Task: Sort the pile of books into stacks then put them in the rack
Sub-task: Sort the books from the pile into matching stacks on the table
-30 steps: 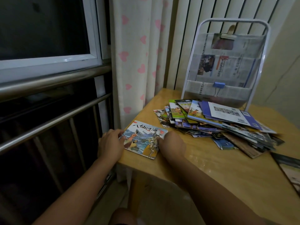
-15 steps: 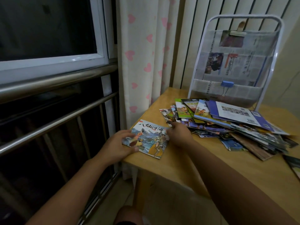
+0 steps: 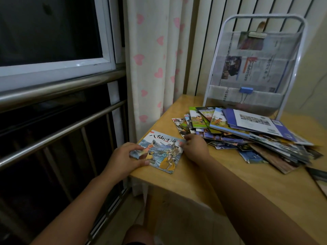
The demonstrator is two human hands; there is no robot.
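Observation:
A small picture book (image 3: 160, 150) with a blue illustrated cover and Chinese title lies at the near left corner of the wooden table (image 3: 221, 179). My left hand (image 3: 124, 159) grips its left edge, thumb on the cover. My right hand (image 3: 195, 149) rests at the book's right edge, fingers touching its top right corner. A loose pile of thin books (image 3: 247, 133) spreads across the table beyond my right hand. The white-framed rack (image 3: 254, 68) stands upright at the back of the table, lined with newspaper.
A blue binder clip (image 3: 246, 90) hangs on the rack's lower pocket. A heart-patterned curtain (image 3: 152, 59) hangs left of the table. Steel window rails (image 3: 58, 131) run along the left. Another dark book (image 3: 318, 177) pokes in at the right edge.
My right hand slid from the book's lower right edge up to its top right corner. My left hand came over the book's left edge and now grips it.

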